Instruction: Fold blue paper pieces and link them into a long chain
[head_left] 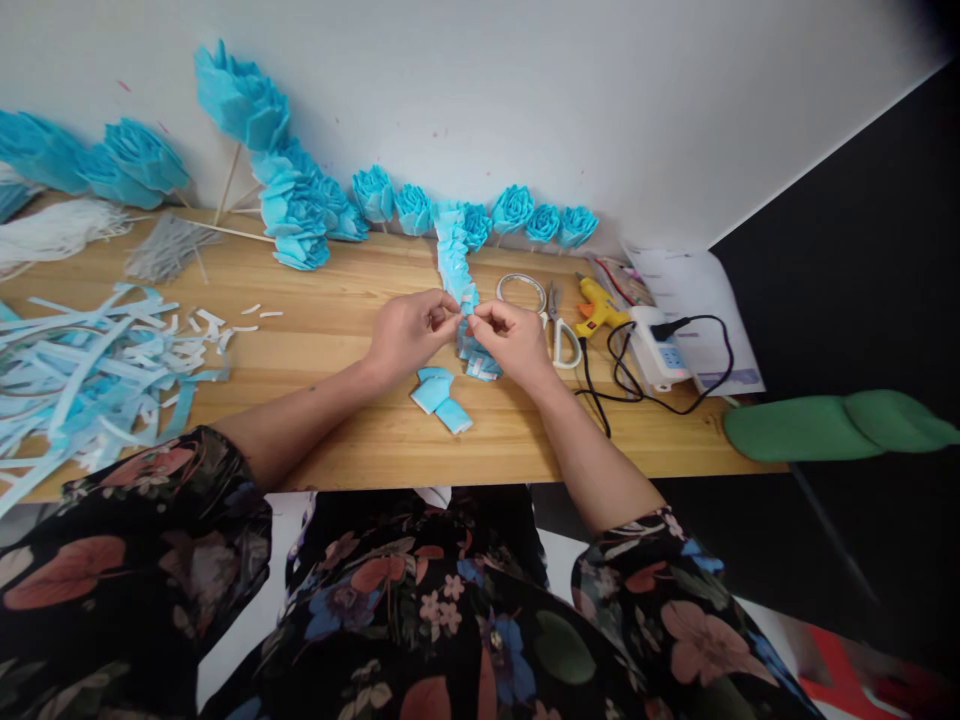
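My left hand (409, 330) and my right hand (511, 340) meet over the middle of the wooden table (360, 440). Both pinch the same folded blue paper strip (454, 255), which runs as a pleated chain from my fingertips back toward the wall. Its lower end bunches under my right hand. A small folded blue paper piece (441, 398) lies on the table just in front of my hands.
Finished blue paper roses (517, 210) line the wall, with bigger ones on sticks (244, 100) at left. A heap of cut blue strips (82, 370) fills the left side. To the right lie a tape roll (520, 290), scissors (559, 325), a yellow glue gun (596, 305), a white device with black cable (660, 355) and green foam (832, 425).
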